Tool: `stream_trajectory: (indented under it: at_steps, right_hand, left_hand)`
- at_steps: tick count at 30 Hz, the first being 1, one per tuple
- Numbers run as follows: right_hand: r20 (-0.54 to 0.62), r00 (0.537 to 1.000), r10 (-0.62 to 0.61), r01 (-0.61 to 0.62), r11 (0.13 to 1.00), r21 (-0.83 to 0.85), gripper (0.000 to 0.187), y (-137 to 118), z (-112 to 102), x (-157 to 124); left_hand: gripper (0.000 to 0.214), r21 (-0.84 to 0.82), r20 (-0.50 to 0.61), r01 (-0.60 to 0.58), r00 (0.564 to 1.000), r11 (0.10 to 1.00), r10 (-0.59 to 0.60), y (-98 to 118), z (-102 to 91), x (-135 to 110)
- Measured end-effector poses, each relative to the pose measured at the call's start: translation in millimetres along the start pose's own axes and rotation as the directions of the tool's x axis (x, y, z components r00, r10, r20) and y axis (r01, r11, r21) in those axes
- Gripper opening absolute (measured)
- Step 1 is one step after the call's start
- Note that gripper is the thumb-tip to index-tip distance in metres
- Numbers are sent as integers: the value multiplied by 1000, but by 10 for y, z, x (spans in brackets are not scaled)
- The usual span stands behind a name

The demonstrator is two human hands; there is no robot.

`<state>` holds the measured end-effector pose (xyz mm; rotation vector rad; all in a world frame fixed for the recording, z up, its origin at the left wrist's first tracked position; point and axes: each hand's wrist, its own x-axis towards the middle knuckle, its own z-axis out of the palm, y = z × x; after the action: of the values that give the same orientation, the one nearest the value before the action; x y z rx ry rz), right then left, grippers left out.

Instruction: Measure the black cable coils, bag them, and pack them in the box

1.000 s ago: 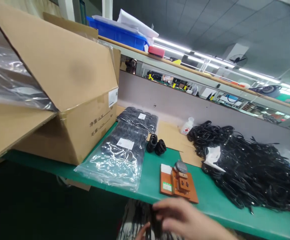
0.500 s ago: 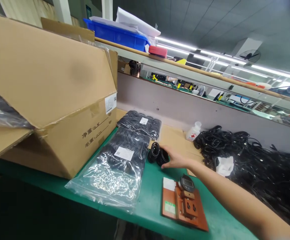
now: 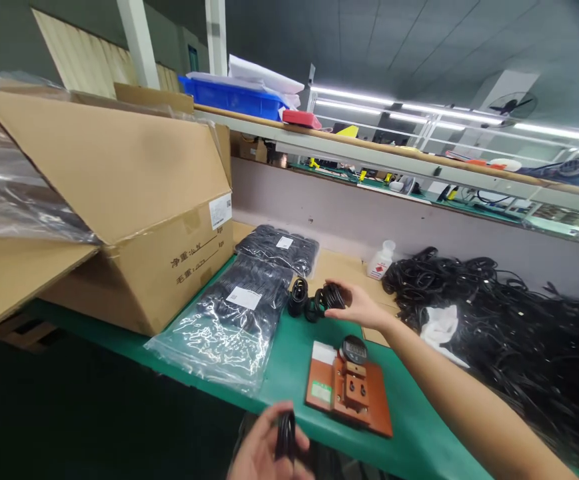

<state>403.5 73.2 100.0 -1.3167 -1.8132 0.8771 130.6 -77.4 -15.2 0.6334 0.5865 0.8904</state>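
Note:
My right hand (image 3: 364,308) has its thumb and fingers closed around a black cable coil (image 3: 334,297), just above the green table. Beside it on the table stand another cable coil (image 3: 298,300) and a partly hidden one (image 3: 313,309). Low in the view, off the table's front edge, my left hand (image 3: 259,448) grips a small bundle of coiled black cable (image 3: 285,435). Between the hands lies a brown fixture (image 3: 346,393) with a round digital gauge (image 3: 354,349) at its back.
Left of the coils lie two clear bags of coiled cables (image 3: 242,300), both labelled. An open cardboard box (image 3: 169,267) stands at the left. Loose black cables (image 3: 494,320) are heaped at the right, with a white bottle (image 3: 382,260) behind. A shelf (image 3: 369,143) runs above.
My left hand has come into view from below, holding a cable bundle. My right hand now grips a coil, shifted slightly right and up. The head view has tilted upward slightly.

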Motion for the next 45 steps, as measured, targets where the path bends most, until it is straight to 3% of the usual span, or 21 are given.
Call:
stream_trajectory:
  at_steps: [3, 6, 9, 12, 17, 19, 24, 26, 29, 33, 39, 42, 45]
  right_hand:
    - [21, 998, -59, 58, 995, 85, 78, -274, 34, -270]
    - [104, 988, -118, 93, 972, 218, 81, -518, 106, -693]
    - [180, 973, -145, 71, 929, 363, 83, -641, 184, -1094]
    - [165, 969, -186, 117, 927, 357, 86, -658, 241, -1347]
    - [188, 962, -200, 159, 964, 213, 87, -626, 291, -1503]
    - [190, 966, -177, 120, 953, 277, 86, -583, 320, -1534]
    - [54, 997, -60, 7, 730, 683, 87, -380, 401, -1629]
    - [39, 999, -19, -16, 664, 748, 87, -318, 407, -1662]
    - [31, 1000, -1, -23, 638, 770, 86, -272, 385, -1692]
    - [5, 1000, 2, -5, 677, 736, 86, -234, 346, -1751]
    - [92, 992, -83, 48, 941, 334, 89, -202, 252, -1856]
    - [108, 983, -151, 124, 966, 229, 91, -208, 215, -1845]
    - [103, 981, -162, 129, 954, 272, 93, -195, 241, -1819]
  left_hand:
    - [58, -26, -231, -123, 966, 992, 113, 462, 471, 132]
    - [54, -61, -159, -68, 986, 996, 58, 707, 776, 198]
    - [49, -103, -39, -29, 999, 994, 25, 644, 906, 142]
    - [48, -136, 26, -12, 1000, 991, 16, 482, 962, 41]
    - [55, -131, 82, -9, 996, 991, 19, 355, 1025, -8]
    - [55, -139, 74, -2, 997, 990, 12, 336, 1043, -6]
    - [58, -170, 59, 89, 995, 981, -80, 287, 1076, -21]
    - [58, -170, 56, 113, 993, 979, -105, 267, 1090, -15]
    - [52, -154, 47, 119, 992, 981, -113, 245, 1125, 14]
    - [51, -81, 20, 106, 994, 991, -105, 207, 1200, 50]
    - [54, -39, -30, 59, 998, 998, -60, 73, 1270, 65]
    - [55, -93, -34, 72, 997, 993, -75, 12, 1285, 69]
    - [57, -142, -23, 103, 994, 984, -108, -45, 1277, 69]
